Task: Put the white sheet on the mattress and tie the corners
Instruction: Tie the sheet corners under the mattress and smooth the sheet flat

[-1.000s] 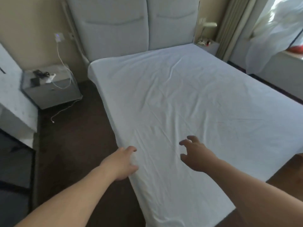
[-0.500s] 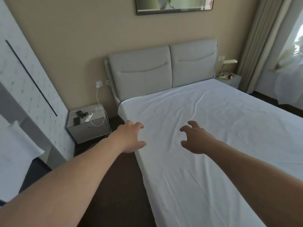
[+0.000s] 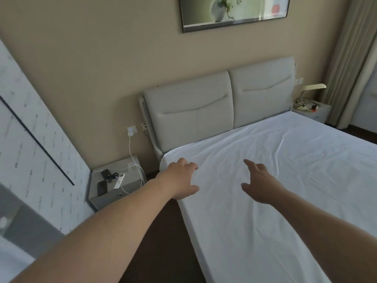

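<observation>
Although white sheet [image 3: 275,180] already spread over whole visible top of mattress [image 3: 208,258], draped down near side, corners not yet confirmed tied. Head-end near corner, by headboard [image 3: 204,111], looks wrapped smooth; knot or tuck underneath hidden. Other corners out of view or too far to judge. Light creases across middle of sheet.

Left hand [image 3: 181,180] held over sheet edge close to that corner, fingers loosely spread, gripping nothing; contact with cloth not certain. Right hand [image 3: 259,184] further in over sheet, fingers extended and apart, also holding nothing.

Judged stage: spreading done, corner work pending, probably starting at head-end near corner. Remaining: lift corner, gather slack, tie beneath; repeat elsewhere.

Containers: none open in view. Bedside cabinet [image 3: 114,193] carries dark items, white remote-like object and charging cable [image 3: 132,152] on its top; drawer contents not visible. Far nightstand [image 3: 314,111] bears lamp [image 3: 310,88].
</observation>
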A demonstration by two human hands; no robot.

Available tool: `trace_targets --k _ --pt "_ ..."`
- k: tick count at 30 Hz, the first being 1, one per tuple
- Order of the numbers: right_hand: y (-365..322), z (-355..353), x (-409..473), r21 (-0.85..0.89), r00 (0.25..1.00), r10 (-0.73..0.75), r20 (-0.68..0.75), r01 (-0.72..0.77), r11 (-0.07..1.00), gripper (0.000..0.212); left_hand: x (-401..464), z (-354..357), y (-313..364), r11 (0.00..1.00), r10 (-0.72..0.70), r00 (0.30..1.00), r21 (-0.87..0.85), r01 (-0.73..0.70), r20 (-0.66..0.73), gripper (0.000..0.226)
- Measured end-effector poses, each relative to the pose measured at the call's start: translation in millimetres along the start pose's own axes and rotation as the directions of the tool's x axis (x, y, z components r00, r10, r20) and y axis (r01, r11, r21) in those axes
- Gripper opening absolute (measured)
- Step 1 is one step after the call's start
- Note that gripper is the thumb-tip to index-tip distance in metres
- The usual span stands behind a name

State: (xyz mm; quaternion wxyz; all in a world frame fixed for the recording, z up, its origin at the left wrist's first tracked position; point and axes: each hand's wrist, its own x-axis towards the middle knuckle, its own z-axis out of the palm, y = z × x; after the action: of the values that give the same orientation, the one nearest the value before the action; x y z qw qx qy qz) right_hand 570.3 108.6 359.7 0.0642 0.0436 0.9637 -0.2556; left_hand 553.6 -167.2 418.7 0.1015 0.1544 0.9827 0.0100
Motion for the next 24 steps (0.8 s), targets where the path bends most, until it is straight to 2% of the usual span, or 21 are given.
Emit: trace_targets --k 5,10,16,19,24 --pt "-79 17 88 -0.019 0.997 -0.081 0.018 0.082 0.996 0.081 62 -21 -106 0.996 -0.079 0.997 -0.037 0.08 0.011 0.077" --pt "-151 50 194 -0.051 0.994 -0.112 -0.011 0.111 0.992 0.079 153 -25 -220 0.995 -0.086 0.996 -0.056 0.087 0.016 0.078" --pt "-212 80 310 -0.056 1.0 0.005 -0.009 -0.006 0.998 0.079 269 -28 -341 0.998 -0.013 0.993 -0.052 0.019 0.118 0.078" --pt "-235 83 363 -0.034 0.999 0.035 -0.037 -0.036 0.999 0.078 339 -40 -384 0.999 0.002 0.991 -0.049 0.004 0.136 0.075" --pt "-240 97 431 -0.035 0.998 0.065 0.002 -0.065 0.997 0.079 424 -40 -413 0.998 0.059 0.981 -0.034 -0.054 0.187 0.07"
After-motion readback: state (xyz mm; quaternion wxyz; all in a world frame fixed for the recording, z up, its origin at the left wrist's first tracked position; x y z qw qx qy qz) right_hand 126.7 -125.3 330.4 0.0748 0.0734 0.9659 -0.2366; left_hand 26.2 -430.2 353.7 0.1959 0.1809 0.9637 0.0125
